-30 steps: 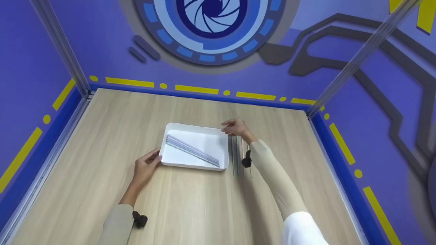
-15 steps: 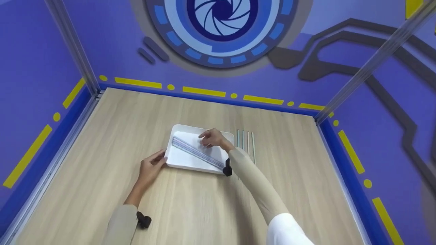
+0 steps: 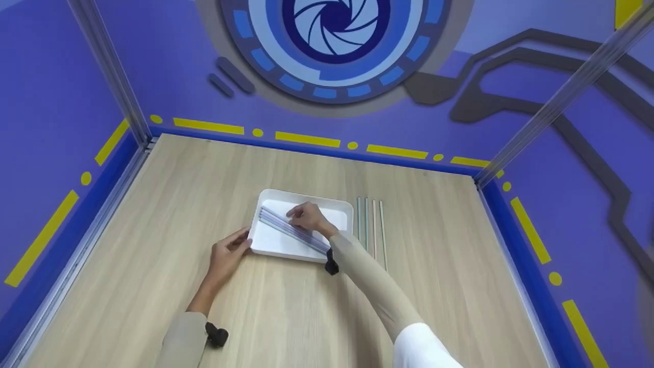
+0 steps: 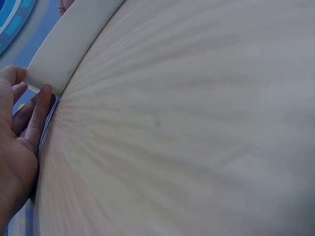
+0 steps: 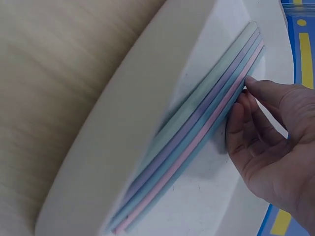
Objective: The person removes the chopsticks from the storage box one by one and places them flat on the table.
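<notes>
White is the shallow tray [image 3: 271, 241], with rounded corners, which lies flat on the bench [image 3: 214, 174] of pale wood. Inside it there is a bundle of thin sticks [image 3: 278, 223], in pale green, lilac, blue and pink. They lie side by side on the tray floor, slanting from the far left part down to the near right part.

The left hand [image 3: 227, 254] is at the left end of the tray, near its front corner. The thumb and the fingers touch the outer wall there; this grip is relaxed and does not close around the tray.

The right hand [image 3: 307, 216] is over the inside of the tray, beside the bundle. Its grip is narrow: the thumb tip is at the edge of the outermost stick, and the other fingers are bent close by. I cannot tell if a stick is pinched between them.

On the right of the tray, four separate sticks [image 3: 375, 225] lie on the bench, almost parallel, with small gaps; the right sleeve [image 3: 373, 276], beige, passes near their lower ends. Each wrist carries a small black device [image 3: 217, 335]. Behind the bench stands a violet-blue wall [image 3: 179, 76] with yellow marks [image 3: 306, 138] along its bottom.
</notes>
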Tool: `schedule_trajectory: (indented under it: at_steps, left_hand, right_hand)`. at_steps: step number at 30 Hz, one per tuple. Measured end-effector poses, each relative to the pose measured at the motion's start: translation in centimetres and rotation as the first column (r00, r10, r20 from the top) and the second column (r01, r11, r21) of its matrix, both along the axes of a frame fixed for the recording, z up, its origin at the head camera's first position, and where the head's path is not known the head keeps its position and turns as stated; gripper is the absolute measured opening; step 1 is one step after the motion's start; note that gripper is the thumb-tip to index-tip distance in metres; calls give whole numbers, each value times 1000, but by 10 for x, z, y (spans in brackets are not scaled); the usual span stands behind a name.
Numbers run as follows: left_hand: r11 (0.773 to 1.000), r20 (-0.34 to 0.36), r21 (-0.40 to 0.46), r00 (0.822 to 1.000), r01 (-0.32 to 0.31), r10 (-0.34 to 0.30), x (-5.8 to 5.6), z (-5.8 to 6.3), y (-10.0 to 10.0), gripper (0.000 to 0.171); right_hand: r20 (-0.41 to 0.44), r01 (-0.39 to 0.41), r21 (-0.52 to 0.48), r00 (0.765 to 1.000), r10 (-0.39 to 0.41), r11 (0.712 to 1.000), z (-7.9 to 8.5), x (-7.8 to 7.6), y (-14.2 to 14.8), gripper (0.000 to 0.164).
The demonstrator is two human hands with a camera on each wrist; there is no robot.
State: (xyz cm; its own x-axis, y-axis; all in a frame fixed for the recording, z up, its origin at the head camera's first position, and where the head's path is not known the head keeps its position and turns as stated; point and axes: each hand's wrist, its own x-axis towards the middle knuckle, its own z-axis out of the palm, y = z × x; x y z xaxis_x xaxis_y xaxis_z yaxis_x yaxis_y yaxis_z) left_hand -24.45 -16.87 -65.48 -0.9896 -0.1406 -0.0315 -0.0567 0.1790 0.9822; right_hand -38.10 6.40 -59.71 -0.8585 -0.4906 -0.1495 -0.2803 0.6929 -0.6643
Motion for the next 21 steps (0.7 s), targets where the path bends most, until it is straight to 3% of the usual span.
schedule_trajectory:
  at_steps: [6,21]
  left_hand:
    - [1000,-15,-11,1000,-17,16,1,-2,1,41]
    - [1000,-19,9,1000,-13,13,0,0,2,40]
  right_hand:
    - [-110,-69,124,991,82,990,1,2,-2,23]
    - [-70,-89,146,992,100,985,5,1,5,32]
